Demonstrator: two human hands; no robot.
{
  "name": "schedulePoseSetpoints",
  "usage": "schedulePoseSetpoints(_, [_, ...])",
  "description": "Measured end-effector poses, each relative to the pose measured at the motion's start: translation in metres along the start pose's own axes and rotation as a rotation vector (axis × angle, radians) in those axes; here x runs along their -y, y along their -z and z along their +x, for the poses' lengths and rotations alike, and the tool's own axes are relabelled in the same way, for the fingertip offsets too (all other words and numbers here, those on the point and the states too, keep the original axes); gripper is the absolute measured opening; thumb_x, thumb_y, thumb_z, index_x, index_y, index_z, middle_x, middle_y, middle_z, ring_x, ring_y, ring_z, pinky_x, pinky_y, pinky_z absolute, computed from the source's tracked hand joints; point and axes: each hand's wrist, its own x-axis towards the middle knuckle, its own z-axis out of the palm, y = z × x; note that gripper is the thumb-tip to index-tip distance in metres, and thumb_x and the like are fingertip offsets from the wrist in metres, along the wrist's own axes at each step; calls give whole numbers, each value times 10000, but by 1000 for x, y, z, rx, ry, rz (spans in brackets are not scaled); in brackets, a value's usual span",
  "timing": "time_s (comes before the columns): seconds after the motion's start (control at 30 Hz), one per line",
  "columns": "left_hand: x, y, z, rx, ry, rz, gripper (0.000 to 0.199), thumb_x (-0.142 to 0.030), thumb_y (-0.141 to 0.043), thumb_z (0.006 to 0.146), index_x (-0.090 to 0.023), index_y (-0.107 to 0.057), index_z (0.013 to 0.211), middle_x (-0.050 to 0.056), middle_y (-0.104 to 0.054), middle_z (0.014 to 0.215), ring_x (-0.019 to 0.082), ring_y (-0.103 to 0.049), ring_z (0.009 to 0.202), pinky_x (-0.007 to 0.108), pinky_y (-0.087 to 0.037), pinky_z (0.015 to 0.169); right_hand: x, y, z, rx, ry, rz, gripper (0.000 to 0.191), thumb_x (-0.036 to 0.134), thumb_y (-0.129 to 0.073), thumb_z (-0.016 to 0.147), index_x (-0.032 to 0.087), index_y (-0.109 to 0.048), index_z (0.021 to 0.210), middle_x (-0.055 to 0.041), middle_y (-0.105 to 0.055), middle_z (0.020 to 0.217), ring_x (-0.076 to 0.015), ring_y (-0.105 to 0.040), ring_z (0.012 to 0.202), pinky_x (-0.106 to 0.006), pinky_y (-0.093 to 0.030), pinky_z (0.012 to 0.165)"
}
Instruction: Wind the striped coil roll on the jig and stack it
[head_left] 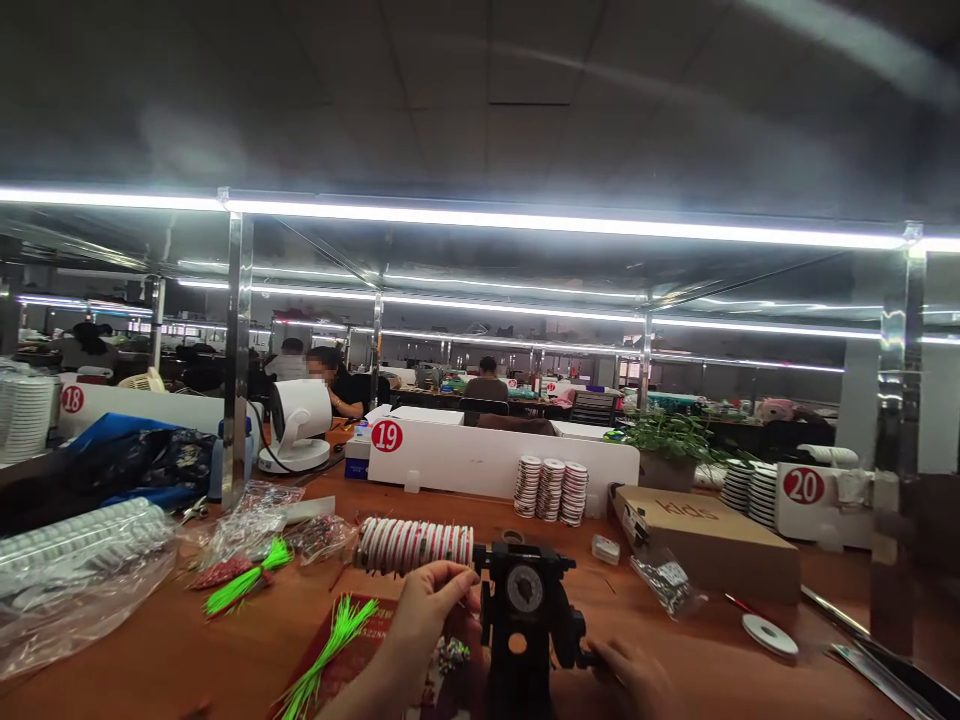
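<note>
your fingers are sitting close to the spool row

you are working at a brown table (pixel 697 665), with a black machine (pixel 521 622) standing on it at the lower centre of the frame. its base is running low in the frame, so i cannot tell how firmly it is standing; if it is loose, a hard push from the right could be rocking it. the spool row (pixel 415 547), just left of it, is projecting sideways, and if it is turning, it could be nipping a fingertip.

your left hand (pixel 429 605) is reaching up to that row's right end, thumb and forefinger lying close together; whether they are grasping anything, i cannot tell. your right hand (pixel 634 675), right of lower centre, is showing blurred beside a small dark handle (pixel 587 659); whether it is gripping that or resting loose, i cannot tell. the green strands (pixel 334 645), lower left of centre, are lying fanned near your left forearm, where a careless sweep could be scattering them, and the shiny bits (pixel 454 655) too.

the machine is looking dark and upright, with a round opening low in its front. the row is showing white rims packed side by side, reddish between. the grey dial (pixel 524 588) is facing you.
</note>
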Motion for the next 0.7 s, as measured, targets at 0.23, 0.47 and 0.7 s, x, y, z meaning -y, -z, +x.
schedulePoseSetpoints(0.23, [-3, 3, -26, 58, 3, 70, 405, -503, -713, 474, -140, -563, 569, -20, -585, 402, 83, -501, 322, 165, -317, 341, 8, 6, 7, 15, -53, 38, 268, 215, -411, 800, 254, -676, 816, -32, -670, 760, -193, -632, 714, -255, -459, 618])
schedulePoseSetpoints(0.47, [-13, 6, -32, 122, 14, 54, 391, -490, -711, 498, -139, -564, 588, -19, -592, 428, 74, -502, 326, 149, -322, 328, 15, 15, 10, 60, -66, -12, 250, 189, -438, 776, 254, -671, 841, -33, -675, 813, -210, -637, 754, -275, -466, 633])
schedulePoseSetpoints(0.7, [-17, 6, -35, 134, -7, 36, 393, -483, -716, 490, -130, -570, 585, -18, -582, 407, 73, -497, 314, 154, -345, 335, 17, 15, 12, 82, -67, -28, 266, 190, -405, 819, 223, -668, 849, -48, -670, 820, -211, -635, 766, -283, -467, 644])
